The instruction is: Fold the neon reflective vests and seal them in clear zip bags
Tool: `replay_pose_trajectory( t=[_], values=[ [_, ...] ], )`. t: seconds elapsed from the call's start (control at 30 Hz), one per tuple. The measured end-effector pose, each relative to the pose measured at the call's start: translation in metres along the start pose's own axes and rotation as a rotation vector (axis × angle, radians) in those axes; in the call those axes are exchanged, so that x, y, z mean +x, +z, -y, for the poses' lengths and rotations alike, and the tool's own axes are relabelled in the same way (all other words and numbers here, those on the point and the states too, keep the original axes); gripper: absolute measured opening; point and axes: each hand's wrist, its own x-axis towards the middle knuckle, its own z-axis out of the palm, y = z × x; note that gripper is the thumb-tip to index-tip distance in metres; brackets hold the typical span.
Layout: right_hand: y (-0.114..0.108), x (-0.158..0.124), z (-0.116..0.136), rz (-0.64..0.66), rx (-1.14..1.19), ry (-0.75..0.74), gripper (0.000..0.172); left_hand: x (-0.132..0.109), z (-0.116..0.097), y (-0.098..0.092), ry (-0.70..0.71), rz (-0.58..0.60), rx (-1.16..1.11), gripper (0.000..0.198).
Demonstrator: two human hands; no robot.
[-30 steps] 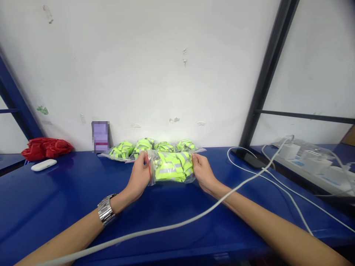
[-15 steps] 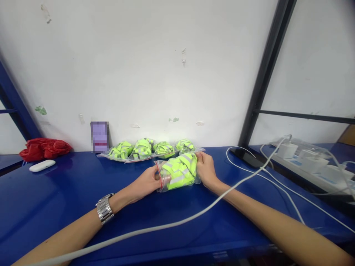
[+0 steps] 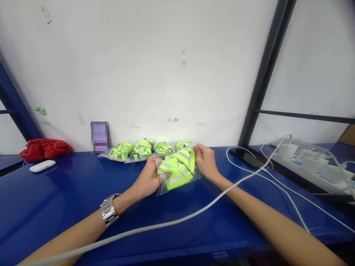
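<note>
In front of me, just above the table, is a clear zip bag [image 3: 163, 189] with a red line along its left end. Folded neon-yellow fabric with silver reflective stripes [image 3: 179, 169] fills it. My left hand [image 3: 149, 176] is closed on the bag's zip end, its fingertips showing through the plastic; whether they are inside the bag I cannot tell. My right hand [image 3: 205, 159] pinches the upper right corner. Behind, against the wall, lies a row of several similar bags with the same yellow fabric [image 3: 143, 148].
A white cable [image 3: 177, 221] hangs across the view in front of my forearms. On the blue table [image 3: 133, 236] are a dark phone [image 3: 246, 158], a power strip with chargers [image 3: 313, 162], a white case [image 3: 42, 166], a red plastic bundle [image 3: 46, 148] and an upright blurred-out screen [image 3: 100, 136].
The bag has tilted, its right corner lifting along with my right hand. My left hand has shifted slightly and still grips the zip end.
</note>
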Motion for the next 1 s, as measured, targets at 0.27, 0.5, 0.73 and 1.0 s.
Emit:
replay_pose_trajectory(
  t=[0.27,0.5,0.73,1.0],
  values=[
    [-0.005,0.015,-0.022,-0.035,-0.103,0.105,0.032,0.004,-0.006,0.0,-0.04,-0.098,0.0,0.012],
    [-0.035,0.034,-0.076,-0.081,-0.261,0.312,0.037,0.003,0.009,-0.019,-0.145,-0.019,-0.113,0.023],
    [-0.056,0.038,-0.099,-0.113,-0.412,0.508,0.055,0.01,0.015,-0.033,-0.279,-0.002,-0.228,0.032],
    [-0.034,0.015,-0.018,0.282,-0.601,0.198,0.071,0.01,0.01,-0.027,-0.286,-0.092,0.035,0.048]
  ],
)
